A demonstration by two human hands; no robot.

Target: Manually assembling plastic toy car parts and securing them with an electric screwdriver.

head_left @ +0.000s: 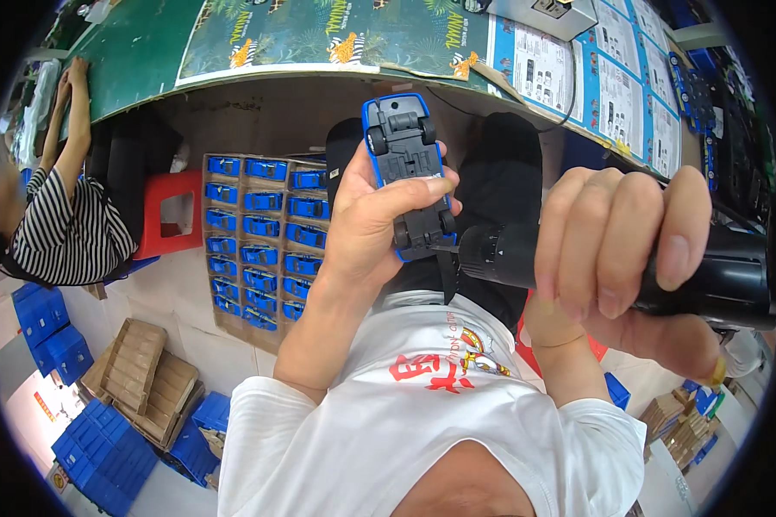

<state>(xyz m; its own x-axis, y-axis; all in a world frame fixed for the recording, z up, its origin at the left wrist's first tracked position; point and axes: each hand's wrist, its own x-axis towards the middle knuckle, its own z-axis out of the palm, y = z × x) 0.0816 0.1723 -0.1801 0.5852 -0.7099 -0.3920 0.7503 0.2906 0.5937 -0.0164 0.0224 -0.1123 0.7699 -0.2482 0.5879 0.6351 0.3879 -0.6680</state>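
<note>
Thumb [416, 193] laid across, L hand [362, 214] grips upturned blue toy car [398, 162], R hand [614, 246] curled round blk cyl. tool [502, 255].

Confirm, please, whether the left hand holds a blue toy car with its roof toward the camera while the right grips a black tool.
Not quite: in the head view, the left hand holds the blue toy car underside, not roof, toward the camera; the right hand does grip a black tool.

At upper centre, the toy car [405, 158] is blue with a black underside; the power tool [510, 256] at right is black. At left, a striped top [65, 228] is black-and-white, the stool [153, 215] red. The shirt [388, 457] at lower centre is white.
</note>
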